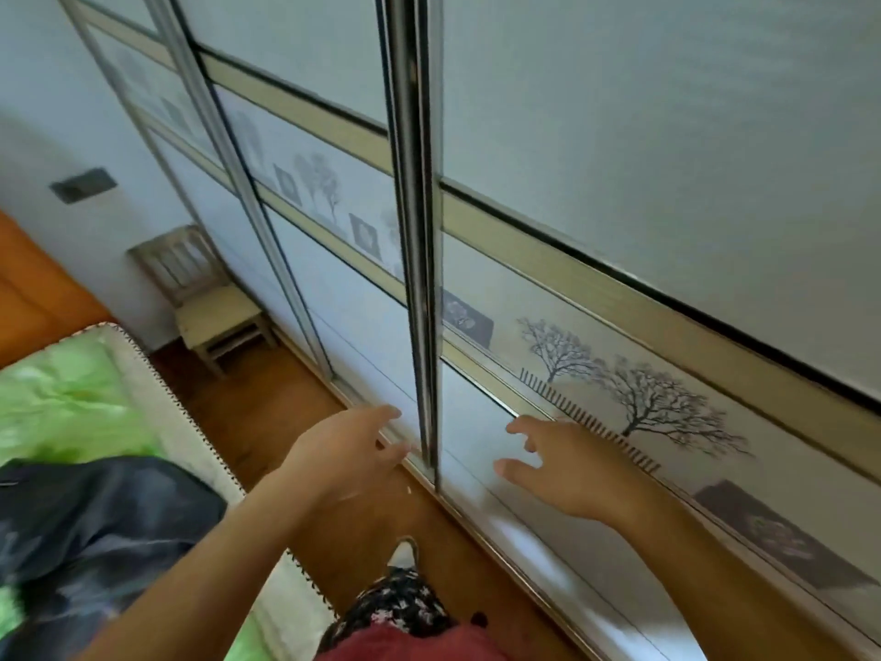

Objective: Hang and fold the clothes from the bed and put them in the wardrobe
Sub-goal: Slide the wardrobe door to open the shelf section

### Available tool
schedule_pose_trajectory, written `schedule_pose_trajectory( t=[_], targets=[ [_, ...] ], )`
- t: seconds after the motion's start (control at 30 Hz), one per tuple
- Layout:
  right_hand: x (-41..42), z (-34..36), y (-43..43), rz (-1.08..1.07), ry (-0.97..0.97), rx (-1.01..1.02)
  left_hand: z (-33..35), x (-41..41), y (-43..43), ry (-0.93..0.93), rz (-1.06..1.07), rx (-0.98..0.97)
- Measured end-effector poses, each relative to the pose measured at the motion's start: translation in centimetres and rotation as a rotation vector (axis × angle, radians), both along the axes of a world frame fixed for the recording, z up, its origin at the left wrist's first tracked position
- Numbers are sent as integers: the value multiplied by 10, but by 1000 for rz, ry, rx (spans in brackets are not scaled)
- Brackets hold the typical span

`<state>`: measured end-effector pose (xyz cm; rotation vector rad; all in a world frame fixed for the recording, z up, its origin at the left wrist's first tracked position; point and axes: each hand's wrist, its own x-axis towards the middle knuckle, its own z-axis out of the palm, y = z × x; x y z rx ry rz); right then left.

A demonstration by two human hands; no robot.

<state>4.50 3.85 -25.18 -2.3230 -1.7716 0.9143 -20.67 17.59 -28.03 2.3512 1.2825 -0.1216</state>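
Note:
A white sliding-door wardrobe (643, 150) with a printed tree band fills the right and top of the head view, its doors closed. Two doors meet at a metal frame edge (419, 260). My left hand (348, 450) is held out just left of that edge, fingers relaxed and holding nothing. My right hand (558, 465) reaches toward the door panel right of the edge, fingers spread and empty. Dark clothes (90, 527) lie in a heap on the bed (157, 398) at the lower left, on a green cover.
A small white wooden chair (210, 298) stands against the wall at the wardrobe's far end. A strip of wooden floor (267, 422) runs between bed and wardrobe. My foot (403, 553) stands on it close to the door track.

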Motion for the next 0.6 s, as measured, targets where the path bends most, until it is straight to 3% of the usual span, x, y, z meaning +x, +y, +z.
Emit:
schedule_pose_trajectory(
  t=[0.23,0.4,0.6],
  targets=[
    [-61,-12,109,140,-24,26,-17,-52,74,19,71,-44],
    [-99,-36,211,46,-97,72,-32,-81,179,47,49,15],
    [-116,-37,290,-163,-88,-31,-34,-101,281,90,-57,47]
  ],
)
